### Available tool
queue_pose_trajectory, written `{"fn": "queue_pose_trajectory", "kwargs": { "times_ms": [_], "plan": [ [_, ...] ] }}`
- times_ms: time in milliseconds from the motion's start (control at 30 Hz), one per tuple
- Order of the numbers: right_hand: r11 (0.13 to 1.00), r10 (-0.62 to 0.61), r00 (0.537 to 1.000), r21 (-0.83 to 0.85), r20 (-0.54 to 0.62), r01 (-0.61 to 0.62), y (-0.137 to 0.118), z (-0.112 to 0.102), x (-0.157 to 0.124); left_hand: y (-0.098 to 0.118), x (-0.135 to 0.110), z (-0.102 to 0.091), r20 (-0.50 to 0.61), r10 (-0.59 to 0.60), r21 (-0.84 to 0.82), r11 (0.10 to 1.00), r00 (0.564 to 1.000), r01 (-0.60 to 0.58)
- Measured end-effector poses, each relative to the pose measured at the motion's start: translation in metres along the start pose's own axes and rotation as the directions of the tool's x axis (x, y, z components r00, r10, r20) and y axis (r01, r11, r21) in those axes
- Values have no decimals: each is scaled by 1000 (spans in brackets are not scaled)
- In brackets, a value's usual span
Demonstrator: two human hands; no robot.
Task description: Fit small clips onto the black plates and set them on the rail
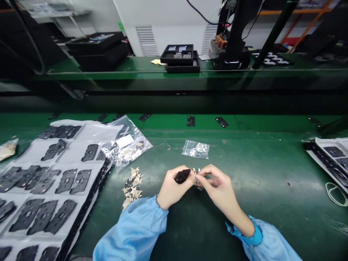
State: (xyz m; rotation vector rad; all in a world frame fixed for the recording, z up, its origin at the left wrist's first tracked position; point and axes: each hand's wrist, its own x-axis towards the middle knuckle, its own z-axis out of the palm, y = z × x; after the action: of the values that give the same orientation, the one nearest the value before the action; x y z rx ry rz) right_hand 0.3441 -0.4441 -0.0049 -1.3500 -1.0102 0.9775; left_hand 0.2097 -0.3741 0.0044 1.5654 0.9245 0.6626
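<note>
In the middle of the green bench, my left hand (175,186) grips a small black plate (182,176), its dark face showing between thumb and fingers. My right hand (216,183) meets it from the right, thumb and forefinger pinched together at the plate's edge. What the right fingertips hold is too small to make out. Some small pale pieces (196,172) show around the fingertips. Left of my hands lies a loose pile of small beige and black pieces (132,188). A small clear plastic bag (195,149) lies flat just beyond my hands.
At left, a white compartment tray (81,159) bears several black plates. A clear bag of small pieces (130,145) overlaps its corner. Several black plates lie along the far green strip, one a plate (191,121). Another tray (323,143) and a rubber band (336,194) are at right.
</note>
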Motion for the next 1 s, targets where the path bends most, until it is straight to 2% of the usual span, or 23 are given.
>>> {"fn": "queue_pose_trajectory", "kwargs": {
  "times_ms": [100,233,433,733,900,933,1000],
  "plan": [
    [991,-66,998,-116,9,67,0,0,-1,-2,-1,1,-37,39,41,998,999,-38],
    [975,-101,990,-189,97,118,-1,-1,-1,-6,-2,2,-39,56,77,996,998,-53],
    [911,-175,970,-347,168,224,0,-6,1,-9,-4,3,-16,20,41,999,1000,-20],
    [972,-40,988,-225,152,74,-2,-8,4,-6,-2,5,-11,-14,27,1000,1000,15],
    [963,-39,999,-267,-10,35,8,-11,8,-11,-1,4,-53,-52,-23,998,997,51],
    [955,-52,999,-294,-15,45,11,-12,9,-13,0,3,-59,-78,-42,996,995,75],
    [924,-85,993,-367,78,108,15,-14,11,-16,1,2,-52,-134,-86,988,990,129]
  ]
}}
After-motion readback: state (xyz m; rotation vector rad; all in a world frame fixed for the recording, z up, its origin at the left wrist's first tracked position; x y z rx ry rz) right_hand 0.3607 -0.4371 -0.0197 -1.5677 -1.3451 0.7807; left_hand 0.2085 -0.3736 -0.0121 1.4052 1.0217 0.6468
